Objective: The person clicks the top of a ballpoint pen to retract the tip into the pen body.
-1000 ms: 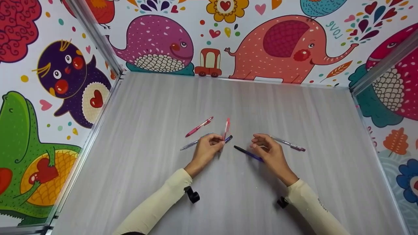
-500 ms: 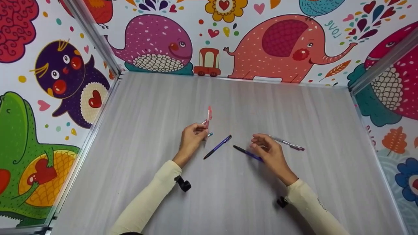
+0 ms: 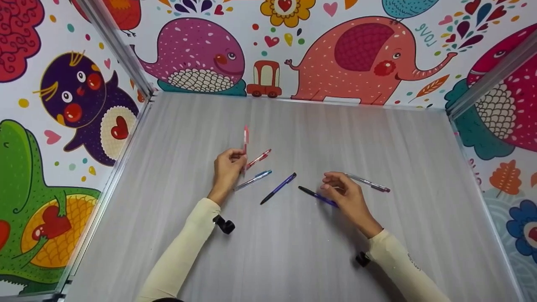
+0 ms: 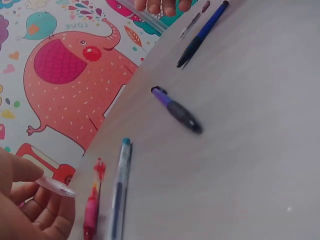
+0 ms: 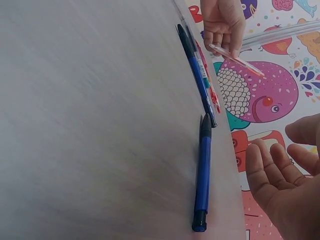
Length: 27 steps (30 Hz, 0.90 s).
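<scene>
The left hand [image 3: 228, 167] pinches a pale pink pen [image 3: 246, 138] between thumb and fingertips, holding it upright above the grey counter [image 3: 293, 251], just left of a red pen [image 3: 258, 159] and a clear teal-capped pen [image 3: 253, 180] that lie side by side. To carry it well, the pinch should probably stay low on the barrel with the wrist steady (a slim, smooth pen rolls easily between fingertips). The forearm reaches forward from the near edge, the wrist bent slightly up. The right hand [image 3: 346, 197] holds nothing; its fingers are loosely curled and it rests over the rear end of a dark blue pen [image 3: 312, 194], a clear maroon-tipped pen [image 3: 369, 183] just beyond it. A purple pen [image 3: 278, 188] lies between the hands.
</scene>
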{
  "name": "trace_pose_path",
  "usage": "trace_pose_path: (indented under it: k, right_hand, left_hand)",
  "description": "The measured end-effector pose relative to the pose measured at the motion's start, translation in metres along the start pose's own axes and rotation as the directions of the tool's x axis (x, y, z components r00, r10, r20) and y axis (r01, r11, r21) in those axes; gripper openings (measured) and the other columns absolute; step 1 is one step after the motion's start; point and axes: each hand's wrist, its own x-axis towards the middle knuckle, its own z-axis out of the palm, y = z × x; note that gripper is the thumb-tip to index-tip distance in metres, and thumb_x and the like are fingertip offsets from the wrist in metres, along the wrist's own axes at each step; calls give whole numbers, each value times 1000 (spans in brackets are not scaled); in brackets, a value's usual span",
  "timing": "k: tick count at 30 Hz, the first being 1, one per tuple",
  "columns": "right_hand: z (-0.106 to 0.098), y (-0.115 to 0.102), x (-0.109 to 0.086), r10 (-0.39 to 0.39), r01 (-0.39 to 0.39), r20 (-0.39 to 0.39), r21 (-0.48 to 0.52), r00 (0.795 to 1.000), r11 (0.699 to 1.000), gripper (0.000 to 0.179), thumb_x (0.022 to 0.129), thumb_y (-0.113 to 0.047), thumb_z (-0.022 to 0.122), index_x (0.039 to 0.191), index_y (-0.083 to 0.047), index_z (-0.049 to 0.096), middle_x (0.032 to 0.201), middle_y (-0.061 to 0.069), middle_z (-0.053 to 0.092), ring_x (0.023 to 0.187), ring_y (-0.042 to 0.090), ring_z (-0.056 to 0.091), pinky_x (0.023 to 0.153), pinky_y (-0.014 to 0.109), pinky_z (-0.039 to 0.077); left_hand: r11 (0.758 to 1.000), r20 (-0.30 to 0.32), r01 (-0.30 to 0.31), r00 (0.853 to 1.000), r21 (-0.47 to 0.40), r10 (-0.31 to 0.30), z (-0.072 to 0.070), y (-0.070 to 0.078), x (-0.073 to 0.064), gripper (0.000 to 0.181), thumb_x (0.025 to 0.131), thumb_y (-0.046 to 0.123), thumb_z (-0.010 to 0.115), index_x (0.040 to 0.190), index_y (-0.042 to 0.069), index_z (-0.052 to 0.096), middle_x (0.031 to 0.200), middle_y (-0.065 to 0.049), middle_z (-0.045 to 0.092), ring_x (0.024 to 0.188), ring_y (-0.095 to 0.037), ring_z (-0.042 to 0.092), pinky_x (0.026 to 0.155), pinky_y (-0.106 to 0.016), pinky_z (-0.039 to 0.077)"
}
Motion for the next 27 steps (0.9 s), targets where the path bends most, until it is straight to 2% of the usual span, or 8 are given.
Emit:
trace_pose_path:
  k: [3, 6, 10, 17, 22, 27]
  right_hand:
    - [0, 0, 1, 6, -5, 1, -6, 1000, 1000, 35, 104, 1, 72, 137, 10, 65, 125, 30, 70, 111, 26, 74, 95, 20, 57]
    - [0, 1, 0, 8, -8, -1, -8, 1000, 1000, 34, 105, 2, 72, 137, 10, 65, 124, 29, 71, 111, 27, 74, 94, 20, 57]
    - [0, 0, 0, 9, -9, 3, -3, 1000, 1000, 33, 105, 1, 71, 137, 10, 65, 124, 29, 71, 110, 28, 75, 93, 20, 58]
    - [-1, 1, -1, 11, -11, 8, -8, 1000, 1000, 34, 106, 0, 71, 138, 9, 64, 125, 29, 71, 110, 29, 75, 91, 21, 59]
    - [-1, 1, -1, 30, -30, 3, 12, 1000, 999, 34, 105, 3, 70, 138, 10, 64, 124, 31, 70, 109, 28, 76, 90, 22, 59]
    - [-1, 0, -1, 26, -26, -2, 26, 1000, 999, 33, 105, 6, 69, 137, 12, 64, 123, 33, 69, 108, 27, 76, 90, 23, 60]
  left_hand:
    - [1000, -19, 13, 1000, -10, -14, -4, -1, 3, 12, 101, 0, 74, 113, -4, 76, 96, -13, 72, 78, -20, 65, 63, -25, 55]
    - [1000, -32, 2, 999, 19, -1, -6, -4, 4, 11, 101, 0, 74, 112, -4, 76, 96, -12, 72, 79, -20, 65, 62, -23, 54]
    - [991, -41, -63, 997, 118, 68, -7, -8, 5, 10, 100, 0, 75, 110, -4, 77, 96, -13, 72, 80, -20, 65, 63, -20, 50]
    - [943, -31, -166, 983, 289, 182, -7, -19, 6, 9, 100, 2, 77, 107, -3, 78, 94, -12, 72, 83, -22, 65, 70, -25, 51]
    - [925, -57, -196, 972, 326, 226, -6, -28, 8, 10, 98, 2, 79, 106, -3, 80, 94, -13, 73, 87, -26, 66, 78, -33, 51]
    - [924, -90, -190, 969, 331, 232, -5, -36, 7, 12, 98, 4, 81, 108, -2, 81, 99, -14, 75, 97, -29, 64, 86, -39, 52]
